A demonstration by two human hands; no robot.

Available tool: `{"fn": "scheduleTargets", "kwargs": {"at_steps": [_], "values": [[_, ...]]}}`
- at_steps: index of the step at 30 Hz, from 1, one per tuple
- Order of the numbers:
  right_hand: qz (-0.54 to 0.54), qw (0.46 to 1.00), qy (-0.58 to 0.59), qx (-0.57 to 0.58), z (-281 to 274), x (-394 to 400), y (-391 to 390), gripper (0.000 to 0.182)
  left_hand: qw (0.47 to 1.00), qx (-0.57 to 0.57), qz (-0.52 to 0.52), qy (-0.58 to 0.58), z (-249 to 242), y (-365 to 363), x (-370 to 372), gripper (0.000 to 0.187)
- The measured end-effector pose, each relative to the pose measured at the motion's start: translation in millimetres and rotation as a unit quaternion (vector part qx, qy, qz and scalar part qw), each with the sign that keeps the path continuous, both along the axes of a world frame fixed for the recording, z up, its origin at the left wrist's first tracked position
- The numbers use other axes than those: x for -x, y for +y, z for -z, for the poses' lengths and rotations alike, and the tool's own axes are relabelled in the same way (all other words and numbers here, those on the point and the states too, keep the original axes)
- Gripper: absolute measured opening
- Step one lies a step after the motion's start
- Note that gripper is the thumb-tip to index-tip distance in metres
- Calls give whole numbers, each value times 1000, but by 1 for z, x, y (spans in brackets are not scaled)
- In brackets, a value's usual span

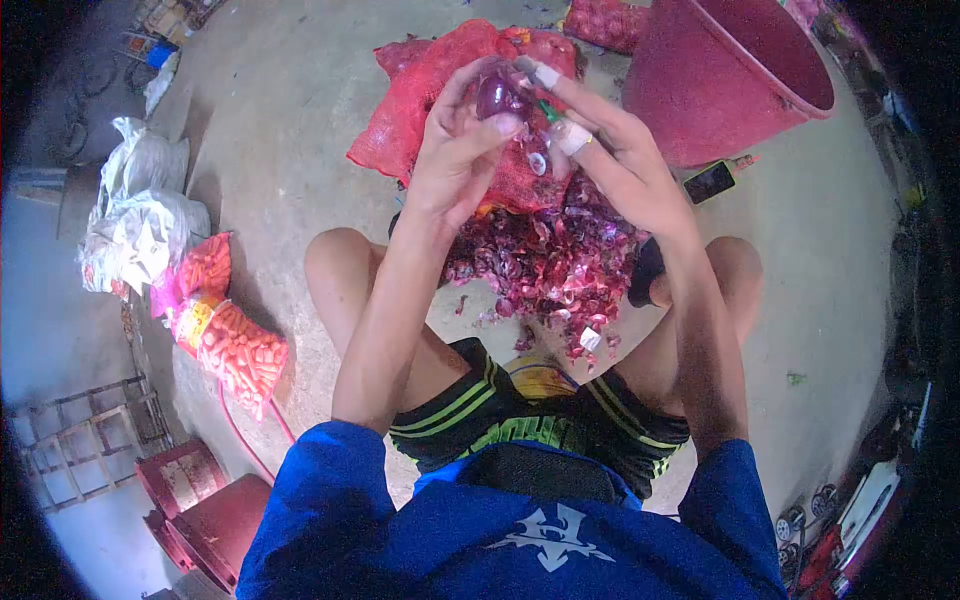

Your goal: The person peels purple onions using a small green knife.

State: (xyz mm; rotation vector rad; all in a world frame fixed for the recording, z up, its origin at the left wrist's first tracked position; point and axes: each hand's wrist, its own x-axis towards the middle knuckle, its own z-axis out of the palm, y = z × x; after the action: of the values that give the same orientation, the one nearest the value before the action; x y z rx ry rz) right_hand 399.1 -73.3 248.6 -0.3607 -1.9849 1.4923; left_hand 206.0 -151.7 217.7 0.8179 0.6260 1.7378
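Observation:
A shiny peeled red onion (500, 97) sits in the curled fingers of my left hand (462, 150), above the heap of skins. Close beside it, my right hand (630, 165) pinches a small green-handled knife (548, 111), most of which is hidden by the fingers. White tape wraps a fingertip and the thumb of that hand. Beneath both hands lies a red mesh sack (400, 125) of onions. Loose purple onion skins (545, 265) pile up on the floor between my legs.
A large maroon tub (690, 90) stands at upper right, with a phone (709, 182) on the floor near it. Another mesh sack (605, 25) lies behind. At left are a bag of carrots (240, 345), white sacks (150, 225) and a red plastic stool (225, 520).

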Motion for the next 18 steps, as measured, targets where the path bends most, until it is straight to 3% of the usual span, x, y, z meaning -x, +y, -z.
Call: {"fn": "scheduleTargets", "kwargs": {"at_steps": [2,5,7,10,18], "values": [[28,997,23,-64,8,3,3,46,1000,-1,-2,-4,1,0,0,69],[75,992,75,-64,14,9,5,42,1000,1,6,-13,0,0,-1,71],[99,992,69,-39,12,6,7,42,994,9,70,-87,-4,-4,-3,74],[126,990,49,-35,3,0,9,45,992,-1,100,-81,-8,-5,-4,71],[115,993,5,-35,11,-3,12,55,994,29,29,-98,2,-1,2,58]]}}
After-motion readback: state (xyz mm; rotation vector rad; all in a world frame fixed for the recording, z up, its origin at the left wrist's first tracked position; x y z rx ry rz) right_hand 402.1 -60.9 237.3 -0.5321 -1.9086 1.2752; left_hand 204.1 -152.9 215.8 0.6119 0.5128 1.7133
